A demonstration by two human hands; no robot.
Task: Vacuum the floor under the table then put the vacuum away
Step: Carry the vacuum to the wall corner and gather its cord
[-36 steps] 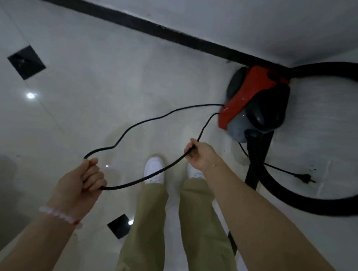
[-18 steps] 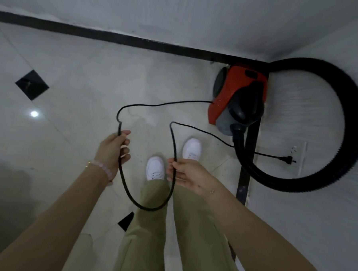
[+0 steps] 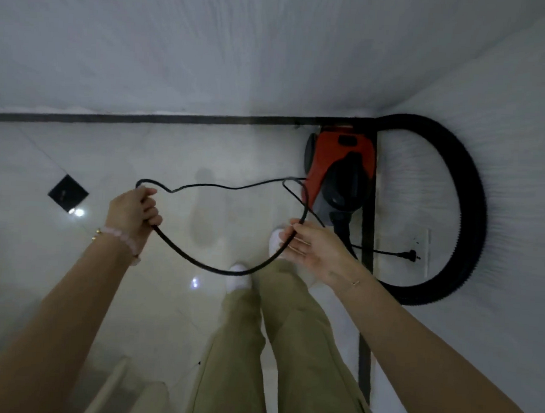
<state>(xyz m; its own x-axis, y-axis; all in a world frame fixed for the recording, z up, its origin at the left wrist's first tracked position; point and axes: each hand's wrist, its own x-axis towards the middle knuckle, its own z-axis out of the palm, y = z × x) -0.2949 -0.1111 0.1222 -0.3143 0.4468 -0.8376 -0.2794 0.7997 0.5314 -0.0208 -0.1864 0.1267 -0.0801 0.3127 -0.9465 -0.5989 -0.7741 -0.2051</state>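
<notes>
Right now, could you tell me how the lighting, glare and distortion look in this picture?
Head view: dim, greyish light; bright glare spots on the glossy floor; wide-angle bending curves the baseboard; slight motion blur softens the vacuum and cord.

The vacuum [image 3: 339,175] is a red and black canister standing on the pale floor in the room's corner, close against the wall. Its thick black ribbed hose [image 3: 467,197] curves in 1 wide loop up the wall beside it. A thin black power cord [image 3: 198,262] runs out in a slack hanging loop; its plug [image 3: 410,254] lies near what seems a wall socket.
</notes>
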